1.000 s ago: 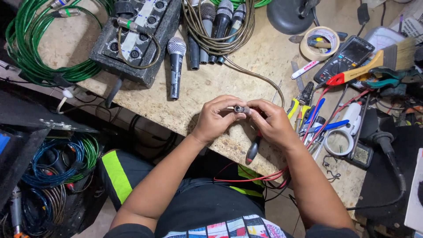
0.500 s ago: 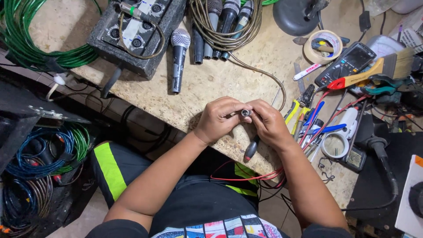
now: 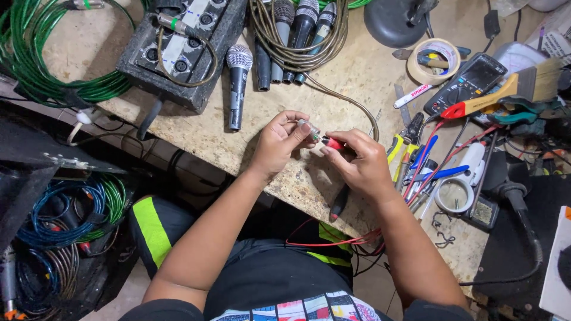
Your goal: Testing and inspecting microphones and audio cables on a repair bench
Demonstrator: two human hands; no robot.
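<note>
Small metal plug (image 3: 308,128) held above the bench (image 3: 333,77), pinched at its left end in the fingertips of the left hand (image 3: 279,142). Red-handled tool (image 3: 333,142) pressed to its right end, gripped in the closed right hand (image 3: 360,163). Half a second ago, both hands bunched tight around the plug with knuckles nearly touching; now drawn slightly apart, plug and red handle showing between them. Exact join of tool tip and plug too small to tell. Brown cable (image 3: 351,104) curving down from the coil at the top toward the hands. Black-handled tool (image 3: 340,202) lying under the right wrist at the bench edge, as before. To the left, a grey-headed microphone (image 3: 238,83) lying flat, beside a black box (image 3: 178,47) with round sockets. More microphones (image 3: 297,30) bunched above, inside the brown coil. Green cable (image 3: 35,53) coiled at far left. To the right, a clutter of pliers (image 3: 407,139), pens and screwdrivers, a tape roll (image 3: 434,59), a black meter (image 3: 473,80) and a magnifier (image 3: 455,193). Whole view shifted a little since the earlier frame.
</note>
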